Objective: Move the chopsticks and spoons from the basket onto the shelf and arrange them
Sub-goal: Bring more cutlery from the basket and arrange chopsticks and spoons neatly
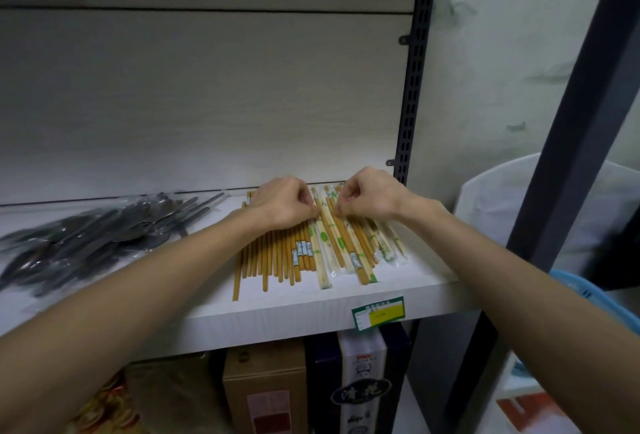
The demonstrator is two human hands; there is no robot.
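Several brown wooden chopsticks lie side by side on the white shelf, with clear-wrapped pale pairs among them toward the right. My left hand rests on the far ends of the chopsticks, its fingers curled and pinching at them. My right hand sits just to its right, fingertips pinching a wrapped chopstick near its far end. A heap of dark metal spoons in clear wrapping lies on the shelf's left part. The blue basket shows only as a rim at the right edge, behind my right forearm.
A dark slotted shelf upright stands right behind the chopsticks. A green and yellow price tag hangs on the shelf's front edge. Boxes fill the level below. A white sack stands to the right of the rack.
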